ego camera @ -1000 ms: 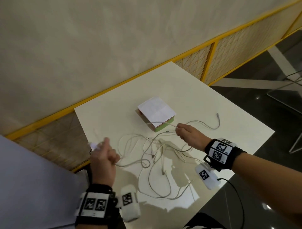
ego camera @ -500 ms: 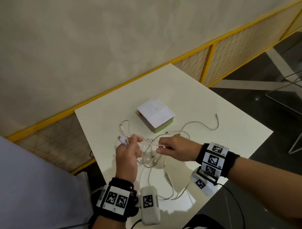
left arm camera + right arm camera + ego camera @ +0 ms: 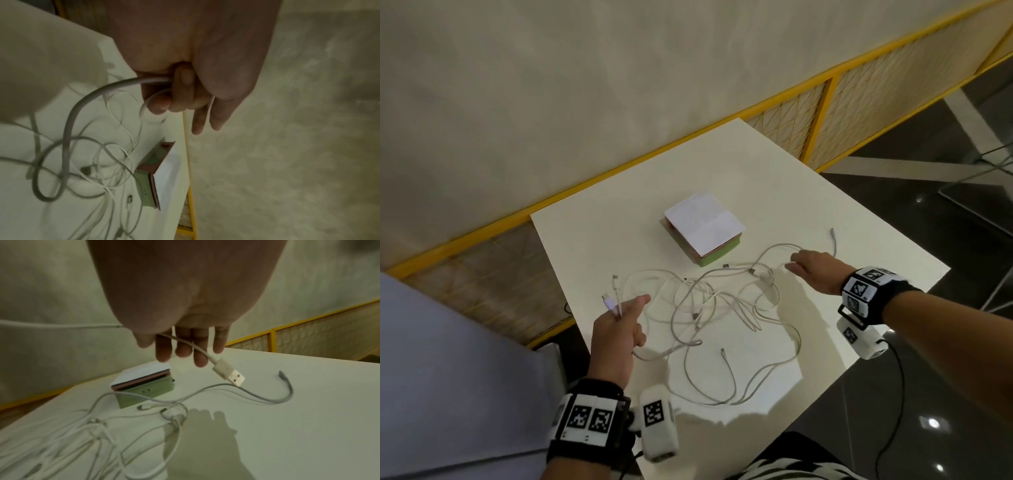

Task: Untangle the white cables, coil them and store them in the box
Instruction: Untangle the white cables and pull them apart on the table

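Note:
A tangle of white cables (image 3: 709, 308) lies spread over the white table (image 3: 825, 205), in front of a green box (image 3: 703, 233) with a white lid. My left hand (image 3: 619, 329) hovers at the tangle's left; its curled fingers (image 3: 185, 91) grip a thick cable and a thin one, with two plug ends sticking out above the fist. My right hand (image 3: 808, 270) is at the tangle's right, right of the box. It pinches a cable whose USB plug (image 3: 228, 374) hangs past the fingertips (image 3: 180, 352). The box (image 3: 144, 389) stays closed.
A loose cable end (image 3: 832, 236) curves toward the table's right edge. Behind the table run a yellow-framed mesh railing (image 3: 808, 120) and a pale wall. Dark floor (image 3: 945, 377) drops off to the right and front. Pale fabric (image 3: 448, 377) fills the lower left.
Half a second ago both hands met over the middle of the tangle. They have drawn apart, left hand back to the left, right hand out to the right, and the cables lie more spread out.

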Motion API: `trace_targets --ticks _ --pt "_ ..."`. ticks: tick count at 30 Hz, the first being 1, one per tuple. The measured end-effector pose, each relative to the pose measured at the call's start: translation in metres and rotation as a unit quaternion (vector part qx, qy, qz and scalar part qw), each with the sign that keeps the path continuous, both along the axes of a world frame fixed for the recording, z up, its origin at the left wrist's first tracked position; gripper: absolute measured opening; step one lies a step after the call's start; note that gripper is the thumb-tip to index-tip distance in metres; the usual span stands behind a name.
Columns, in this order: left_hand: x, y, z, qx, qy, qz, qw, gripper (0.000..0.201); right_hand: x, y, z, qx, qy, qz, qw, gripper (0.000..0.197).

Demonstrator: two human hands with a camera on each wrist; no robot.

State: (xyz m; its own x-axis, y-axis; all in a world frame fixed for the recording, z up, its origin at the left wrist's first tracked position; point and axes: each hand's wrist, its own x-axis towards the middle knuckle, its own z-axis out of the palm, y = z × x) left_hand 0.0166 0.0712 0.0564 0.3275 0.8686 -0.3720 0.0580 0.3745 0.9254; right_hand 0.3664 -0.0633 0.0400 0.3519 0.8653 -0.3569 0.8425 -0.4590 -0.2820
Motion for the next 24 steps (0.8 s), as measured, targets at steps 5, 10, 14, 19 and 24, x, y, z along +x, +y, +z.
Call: trace_targets --ticks 5,10,14,19,24 --pt "-0.013 0.002 0.001 -0.11 -0.143 0.106 0.978 0.038 0.031 -0.009 -0.021 -0.063 -0.118 -0.055 0.989 0.029" --pt "-0.046 0.009 0.003 -0.146 -0.269 0.178 0.935 0.043 0.042 -0.022 -0.028 -0.115 -0.134 -0.161 0.971 0.056" --pt "-0.064 0.008 -0.004 -0.15 -0.319 0.197 0.915 0.047 -0.014 -0.021 -0.029 0.039 -0.087 -0.155 0.983 0.044" --pt "-0.076 0.01 -0.01 -0.158 -0.335 0.191 0.909 0.047 -0.117 -0.017 -0.032 0.04 -0.027 0.055 0.997 0.02" --pt "-0.086 0.011 -0.005 -0.145 -0.316 0.164 0.923 0.052 -0.161 0.005 -0.058 -0.195 -0.012 0.012 0.981 0.048"
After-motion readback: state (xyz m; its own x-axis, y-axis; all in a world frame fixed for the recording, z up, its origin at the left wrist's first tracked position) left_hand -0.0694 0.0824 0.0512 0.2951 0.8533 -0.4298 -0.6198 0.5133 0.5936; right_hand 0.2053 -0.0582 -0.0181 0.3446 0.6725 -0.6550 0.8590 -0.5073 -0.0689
